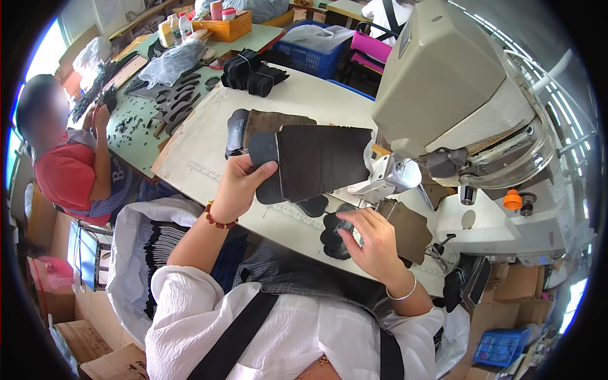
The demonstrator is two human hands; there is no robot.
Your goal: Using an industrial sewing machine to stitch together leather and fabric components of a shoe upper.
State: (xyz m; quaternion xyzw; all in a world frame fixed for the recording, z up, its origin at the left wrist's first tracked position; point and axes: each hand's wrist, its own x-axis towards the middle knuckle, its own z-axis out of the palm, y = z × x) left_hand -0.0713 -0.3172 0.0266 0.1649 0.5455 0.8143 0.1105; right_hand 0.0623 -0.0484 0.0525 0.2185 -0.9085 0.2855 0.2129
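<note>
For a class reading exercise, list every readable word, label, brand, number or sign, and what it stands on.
Wording located, not copied:
Co-worker's navy apron: white lettering, partly hidden.
Cardboard box, lower left: dark print, partly hidden.
Dark padded piece beyond the left hand: pale print, too small.
Ruler-like strip on tabletop: markings too small.
Bottles: labels too small.
Item at right hand: blurred marks.

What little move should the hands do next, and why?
Maybe the left hand should lay the panel on the similar piece just beyond it. I think so because the left hand pinches the panel by one end, close to that piece, while the right hand is over by other dark pieces near the machine.
</note>
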